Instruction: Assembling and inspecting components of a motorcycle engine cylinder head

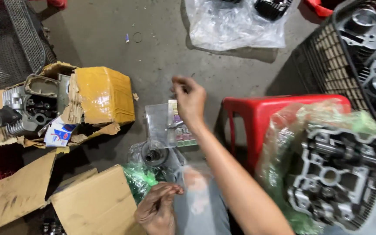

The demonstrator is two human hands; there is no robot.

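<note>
Unpacking judged partly done. Cylinder head (342, 174) already bared on green plastic wrap (283, 143) at 4 o'clock. Right hand (189, 99) is raised, pinched on something small, unidentifiable. Left hand (157, 209) is clenched on clear bag (196, 191) at 6 o'clock. Second cylinder head (25, 109) is seen in torn carton (96, 93) at 9 o'clock.

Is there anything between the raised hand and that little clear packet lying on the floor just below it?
Nothing visible does. The right hand is raised above the small clear packet on the concrete floor, its fingertips pinched together, and the space under it looks open. The left hand is lower, beside the torn cardboard, well off that line.
</note>
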